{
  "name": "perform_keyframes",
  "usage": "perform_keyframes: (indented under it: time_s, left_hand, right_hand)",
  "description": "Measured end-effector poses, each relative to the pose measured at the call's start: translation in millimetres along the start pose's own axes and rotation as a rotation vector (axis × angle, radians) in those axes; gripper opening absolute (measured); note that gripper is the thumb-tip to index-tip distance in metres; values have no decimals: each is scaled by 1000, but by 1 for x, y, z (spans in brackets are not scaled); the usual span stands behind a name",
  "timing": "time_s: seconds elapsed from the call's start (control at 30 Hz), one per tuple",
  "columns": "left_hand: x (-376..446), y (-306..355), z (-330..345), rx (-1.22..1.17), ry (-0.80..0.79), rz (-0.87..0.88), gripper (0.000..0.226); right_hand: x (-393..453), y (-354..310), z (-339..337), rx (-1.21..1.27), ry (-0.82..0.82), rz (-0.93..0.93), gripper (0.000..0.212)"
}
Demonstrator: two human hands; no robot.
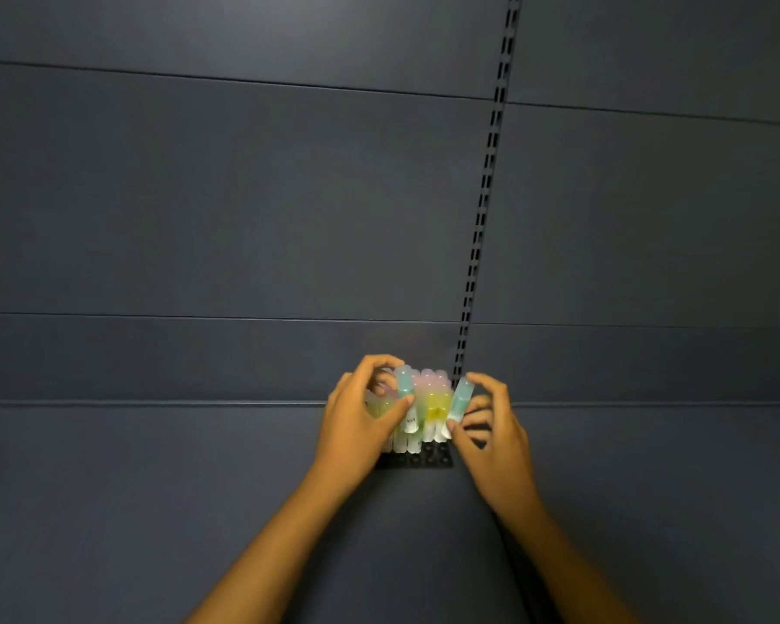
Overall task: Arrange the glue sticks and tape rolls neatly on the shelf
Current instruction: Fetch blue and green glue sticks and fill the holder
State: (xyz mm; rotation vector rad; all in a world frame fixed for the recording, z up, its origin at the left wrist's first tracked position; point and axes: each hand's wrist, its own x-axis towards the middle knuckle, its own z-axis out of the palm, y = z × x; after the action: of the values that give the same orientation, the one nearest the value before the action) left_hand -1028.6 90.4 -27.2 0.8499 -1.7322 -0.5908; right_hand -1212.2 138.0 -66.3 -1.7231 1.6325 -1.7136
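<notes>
Head view: cluster of pastel glue sticks [426, 407] upright on a black holder [417, 459] at the slotted upright [482, 209]'s foot. Left hand [361, 421] pinches a blue-capped stick [405, 400] at the cluster's left; right hand [487, 425] pinches another [459, 400], tilted, at its right. Advice: seat each vertically, bracing neighbours. No tape rolls visible.

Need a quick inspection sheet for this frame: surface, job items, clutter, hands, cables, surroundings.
Surface: dark shelf, matte.
Job's things: cluster of pastel glue sticks upright on a black tray; no tape rolls seen.
Clutter: nothing seen.
Grippers: left hand holds a blue-capped stick; right hand pinches another blue stick, tilted, at the cluster's right edge.
Cables: nothing seen.
Surroundings: dark back panels, slotted upright rail.
</notes>
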Motion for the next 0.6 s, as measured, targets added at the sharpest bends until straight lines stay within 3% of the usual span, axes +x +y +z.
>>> perform_keyframes:
  time_s: [0.6]
  left_hand:
    - [-10,-15,48,529,42,157,36]
  right_hand:
    - [6,30,0,-32,-110,-29,53]
